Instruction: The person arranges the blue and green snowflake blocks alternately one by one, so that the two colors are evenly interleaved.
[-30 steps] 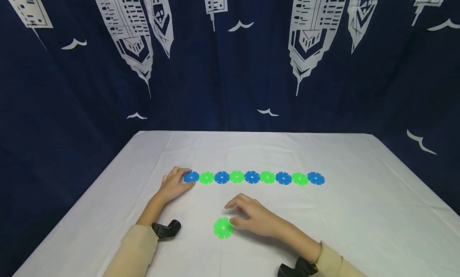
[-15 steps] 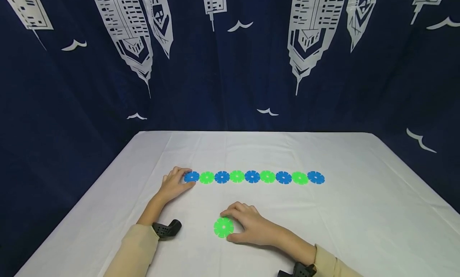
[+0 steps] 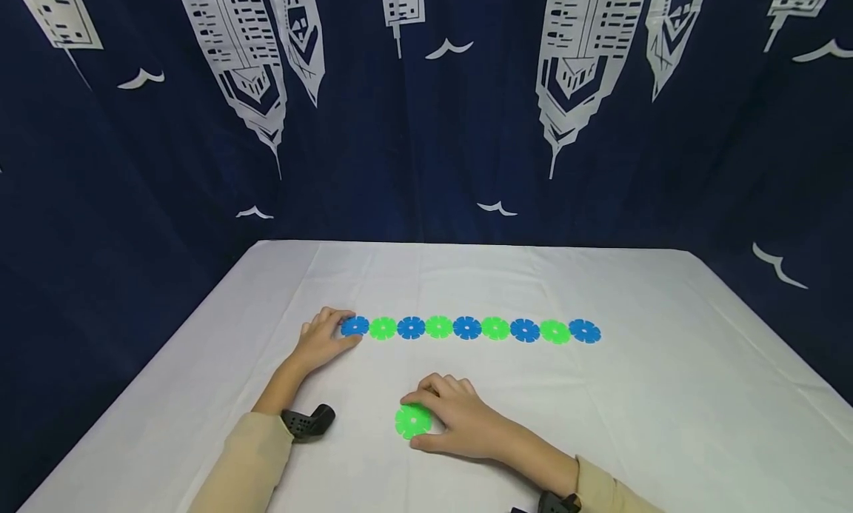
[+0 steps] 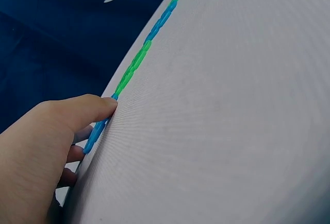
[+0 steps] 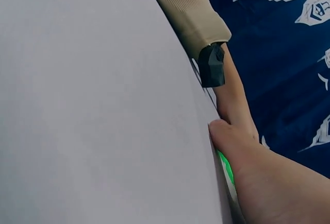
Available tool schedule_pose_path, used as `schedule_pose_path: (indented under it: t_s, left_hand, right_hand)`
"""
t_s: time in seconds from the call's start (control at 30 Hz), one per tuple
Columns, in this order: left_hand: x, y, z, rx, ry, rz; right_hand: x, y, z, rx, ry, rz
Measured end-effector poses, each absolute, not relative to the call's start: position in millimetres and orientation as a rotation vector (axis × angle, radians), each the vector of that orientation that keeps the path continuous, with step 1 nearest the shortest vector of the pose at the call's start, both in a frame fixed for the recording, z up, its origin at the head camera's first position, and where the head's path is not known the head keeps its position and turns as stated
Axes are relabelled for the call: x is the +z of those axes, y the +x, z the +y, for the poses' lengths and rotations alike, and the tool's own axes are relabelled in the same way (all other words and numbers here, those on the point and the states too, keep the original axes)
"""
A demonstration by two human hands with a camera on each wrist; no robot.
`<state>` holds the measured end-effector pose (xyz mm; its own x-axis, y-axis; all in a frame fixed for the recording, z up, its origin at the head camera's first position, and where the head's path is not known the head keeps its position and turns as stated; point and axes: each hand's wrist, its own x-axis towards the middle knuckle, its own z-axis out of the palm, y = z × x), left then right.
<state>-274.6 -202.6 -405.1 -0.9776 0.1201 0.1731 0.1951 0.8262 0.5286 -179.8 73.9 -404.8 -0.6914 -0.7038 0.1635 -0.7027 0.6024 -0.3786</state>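
A straight row of flower-shaped discs, blue and green by turns, lies across the table. My left hand (image 3: 324,338) grips the blue disc (image 3: 355,326) at the row's left end, thumb on the near edge and fingers on the far edge. In the left wrist view that blue disc (image 4: 95,137) sits between thumb and fingers, edge-on. Nearer the front, my right hand (image 3: 460,418) holds a single green disc (image 3: 412,421) by its rim, thumb below and fingers above. The right wrist view shows just a sliver of the green disc (image 5: 226,167) behind the thumb.
A white cloth covers the table (image 3: 666,394). Behind it hangs a dark blue curtain (image 3: 426,143) with white building and bird prints. The row's right end is a blue disc (image 3: 584,331). A black wrist device (image 3: 309,422) is on the left forearm.
My right hand has come down and left from beside the loose green disc and now has its thumb and fingers around it. The left hand and the row have stayed still.
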Motion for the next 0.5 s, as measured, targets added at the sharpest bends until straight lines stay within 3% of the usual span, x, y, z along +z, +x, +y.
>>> schedule_pose_path:
  t_s: [0.5]
  left_hand:
    - [-404.6,-275.9,-202.9,-0.847,-0.236,-2.879]
  right_hand:
    - [-395.7,-179.4,72.8,-0.912,-1.035,2.654]
